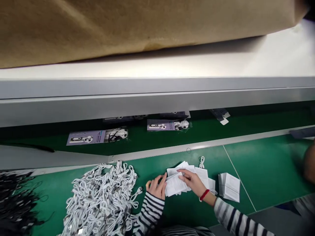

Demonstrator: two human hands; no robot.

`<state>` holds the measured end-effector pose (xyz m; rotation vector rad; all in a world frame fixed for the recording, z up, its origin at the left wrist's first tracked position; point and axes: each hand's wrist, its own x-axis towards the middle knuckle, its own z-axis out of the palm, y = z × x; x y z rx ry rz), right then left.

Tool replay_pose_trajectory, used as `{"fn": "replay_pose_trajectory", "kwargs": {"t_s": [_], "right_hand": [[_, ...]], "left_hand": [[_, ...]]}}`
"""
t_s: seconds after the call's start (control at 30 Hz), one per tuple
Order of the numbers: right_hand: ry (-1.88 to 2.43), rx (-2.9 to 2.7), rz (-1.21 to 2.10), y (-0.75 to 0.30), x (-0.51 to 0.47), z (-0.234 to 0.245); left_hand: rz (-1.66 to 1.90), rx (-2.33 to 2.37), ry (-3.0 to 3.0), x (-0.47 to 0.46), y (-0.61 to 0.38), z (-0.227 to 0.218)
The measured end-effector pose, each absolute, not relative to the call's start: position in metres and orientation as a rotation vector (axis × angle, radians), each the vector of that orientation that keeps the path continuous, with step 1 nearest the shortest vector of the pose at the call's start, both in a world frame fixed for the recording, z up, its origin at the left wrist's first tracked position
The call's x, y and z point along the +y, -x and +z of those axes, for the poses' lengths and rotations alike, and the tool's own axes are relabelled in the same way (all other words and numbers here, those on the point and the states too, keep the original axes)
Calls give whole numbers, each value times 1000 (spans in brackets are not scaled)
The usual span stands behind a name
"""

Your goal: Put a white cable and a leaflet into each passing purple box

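While hands steady leaflets, cable heap near left, open mat right

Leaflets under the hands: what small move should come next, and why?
Probably pull one sheet off the leaflets: the right hand lies flat on them, the left hand touches their left edge, and they overlap loosely, so none is yet apart.

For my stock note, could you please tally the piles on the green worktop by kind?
White cable piles: 1
Black cable piles: 1
White leaflet piles: 2
Total: 4
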<state>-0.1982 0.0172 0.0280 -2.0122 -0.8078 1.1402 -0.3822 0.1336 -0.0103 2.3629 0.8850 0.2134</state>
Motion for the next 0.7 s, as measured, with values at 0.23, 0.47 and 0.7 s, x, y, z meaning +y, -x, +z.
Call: {"fn": "replay_pose_trajectory", "kwargs": {"t_s": [0.23,0.47,0.7], "right_hand": [[2085,-987,855,211,22,37],[2207,-688,624,125,43,31],[2605,-620,90,-61,114,30]], "left_hand": [[291,867,-2261,141,374,1],[285,928,-1919,162,342,-11],[337,1016,-1959,263,258,-28]]}}
